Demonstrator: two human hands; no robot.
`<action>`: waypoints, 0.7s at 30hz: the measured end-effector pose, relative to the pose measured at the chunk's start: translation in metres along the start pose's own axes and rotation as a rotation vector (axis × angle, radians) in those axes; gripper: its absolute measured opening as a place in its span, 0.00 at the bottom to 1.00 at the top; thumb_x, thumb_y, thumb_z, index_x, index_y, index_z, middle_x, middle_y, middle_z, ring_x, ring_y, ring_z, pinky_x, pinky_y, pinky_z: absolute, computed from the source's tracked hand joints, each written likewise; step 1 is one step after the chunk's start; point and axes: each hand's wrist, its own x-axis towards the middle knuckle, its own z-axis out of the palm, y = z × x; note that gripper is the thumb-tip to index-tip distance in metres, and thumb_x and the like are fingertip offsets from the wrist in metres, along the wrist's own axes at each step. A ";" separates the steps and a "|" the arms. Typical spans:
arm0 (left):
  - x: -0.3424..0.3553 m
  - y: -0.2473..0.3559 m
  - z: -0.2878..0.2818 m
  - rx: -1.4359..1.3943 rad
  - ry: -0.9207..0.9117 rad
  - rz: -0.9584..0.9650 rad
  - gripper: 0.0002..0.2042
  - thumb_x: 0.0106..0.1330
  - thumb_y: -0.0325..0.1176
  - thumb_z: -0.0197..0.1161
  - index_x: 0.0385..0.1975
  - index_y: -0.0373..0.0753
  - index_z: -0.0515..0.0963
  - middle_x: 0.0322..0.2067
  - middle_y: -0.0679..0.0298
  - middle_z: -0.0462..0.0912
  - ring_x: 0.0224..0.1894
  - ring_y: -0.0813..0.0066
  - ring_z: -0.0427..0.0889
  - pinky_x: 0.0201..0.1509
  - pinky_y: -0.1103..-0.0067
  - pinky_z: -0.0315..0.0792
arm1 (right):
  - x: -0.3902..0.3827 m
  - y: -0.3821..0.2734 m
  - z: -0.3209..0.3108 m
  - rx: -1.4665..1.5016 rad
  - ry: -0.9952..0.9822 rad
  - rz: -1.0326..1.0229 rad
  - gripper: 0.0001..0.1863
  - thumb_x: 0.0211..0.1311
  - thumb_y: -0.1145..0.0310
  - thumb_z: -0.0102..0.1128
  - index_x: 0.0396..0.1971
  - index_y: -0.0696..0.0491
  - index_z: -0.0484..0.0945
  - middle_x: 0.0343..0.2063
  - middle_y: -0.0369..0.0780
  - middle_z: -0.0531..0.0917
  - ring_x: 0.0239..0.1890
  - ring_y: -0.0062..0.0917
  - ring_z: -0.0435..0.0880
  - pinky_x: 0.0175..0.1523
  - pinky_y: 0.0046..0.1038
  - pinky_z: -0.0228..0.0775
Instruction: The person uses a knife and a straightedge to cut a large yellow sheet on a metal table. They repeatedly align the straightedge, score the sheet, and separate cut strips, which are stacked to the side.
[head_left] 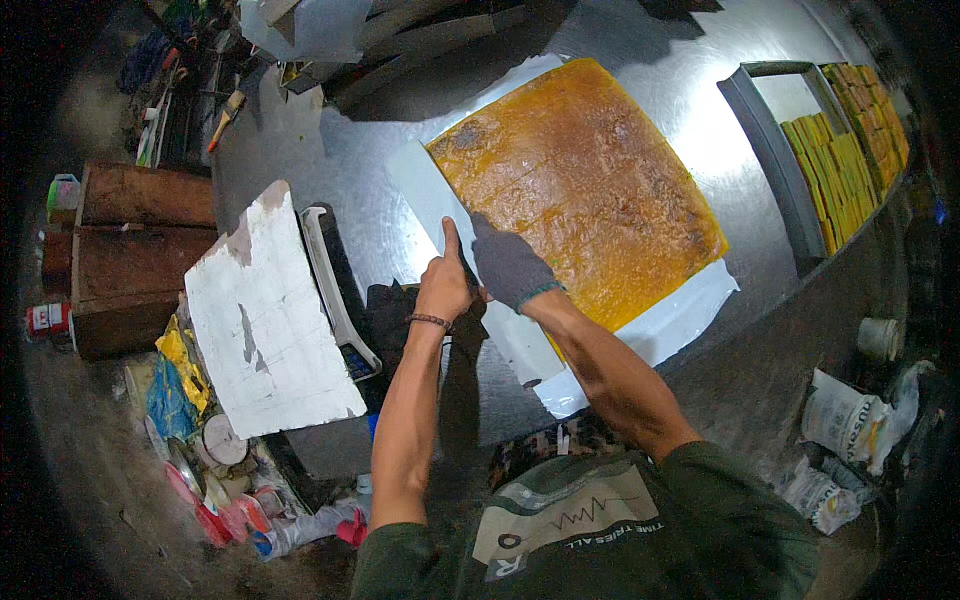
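Note:
A large square slab, amber-brown and glossy [590, 190], lies on a white plastic sheet [690, 300] on the metal table. Along its left edge runs a long flat pale-grey strip [420, 185]. My left hand [446, 284], bare with a beaded bracelet at the wrist, is closed at the strip's near-left edge, its index finger stretched along the surface. Close beside it, my right hand [512, 266] in a dark glove grips the strip's middle, overlapping the slab's edge. The right fingertips and the underside of the strip are hidden.
A worn white board [265, 320] and a grey-framed device [335, 290] lie left. At right, a metal frame [765, 150] stands beside stacked yellow-green pieces [825, 165]. A brush [227, 120] lies far left. Wooden boxes [145, 260] and floor bags [850, 420] flank the table.

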 end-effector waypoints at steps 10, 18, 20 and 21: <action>0.006 -0.008 0.007 0.079 0.049 0.030 0.66 0.44 0.32 0.85 0.78 0.33 0.36 0.31 0.36 0.83 0.36 0.39 0.86 0.42 0.59 0.79 | -0.028 0.005 0.007 0.119 0.042 -0.005 0.29 0.70 0.71 0.54 0.67 0.64 0.61 0.36 0.60 0.84 0.40 0.57 0.84 0.44 0.51 0.76; 0.005 -0.006 0.002 -0.049 -0.007 0.035 0.69 0.40 0.35 0.87 0.77 0.32 0.36 0.33 0.37 0.84 0.40 0.38 0.86 0.47 0.60 0.80 | -0.064 0.004 0.004 0.207 0.078 0.067 0.24 0.71 0.71 0.51 0.64 0.62 0.63 0.33 0.62 0.83 0.38 0.59 0.83 0.43 0.53 0.74; 0.005 -0.004 0.001 -0.055 -0.031 0.012 0.70 0.39 0.35 0.87 0.77 0.32 0.36 0.33 0.36 0.85 0.41 0.38 0.86 0.49 0.60 0.80 | -0.068 0.003 0.002 0.220 0.116 0.016 0.25 0.71 0.71 0.52 0.65 0.62 0.63 0.33 0.62 0.83 0.38 0.59 0.84 0.42 0.54 0.74; 0.005 -0.004 0.000 -0.049 -0.022 0.027 0.70 0.39 0.36 0.87 0.77 0.32 0.36 0.33 0.37 0.85 0.42 0.39 0.86 0.50 0.60 0.79 | -0.067 0.002 0.002 0.200 0.025 0.120 0.24 0.71 0.70 0.52 0.64 0.62 0.64 0.32 0.61 0.83 0.37 0.58 0.84 0.42 0.54 0.74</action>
